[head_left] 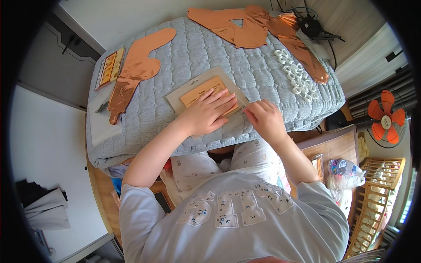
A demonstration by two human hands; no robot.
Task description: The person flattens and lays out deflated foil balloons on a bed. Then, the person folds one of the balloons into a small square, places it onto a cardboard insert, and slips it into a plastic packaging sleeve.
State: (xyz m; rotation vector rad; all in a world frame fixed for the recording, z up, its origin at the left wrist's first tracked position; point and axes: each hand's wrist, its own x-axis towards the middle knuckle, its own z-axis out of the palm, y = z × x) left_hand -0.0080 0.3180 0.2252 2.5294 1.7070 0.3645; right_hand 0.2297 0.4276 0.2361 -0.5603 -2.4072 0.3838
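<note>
A flat package (175,97) with a clear plastic edge and a hang hole lies on the quilted bed, an orange printed card (199,93) showing on it. My left hand (208,111) rests flat across the card, its fingers stretched out. At the package's right corner is my right hand (265,117), its fingers curled and the thumb drawn toward them. What sits between those fingertips, if anything, is hidden. Left of the package lies a copper foil balloon (136,65), flat and uninflated. More flat copper foil balloons (250,33) spread along the far side of the bed.
Several white rolls (298,76) sit in rows at the bed's right. A flat colourful package (109,69) lies at the left edge. To the right stand an orange-bladed fan (386,120), a low table with a plastic bottle (344,167), and a wooden slatted rack (372,197).
</note>
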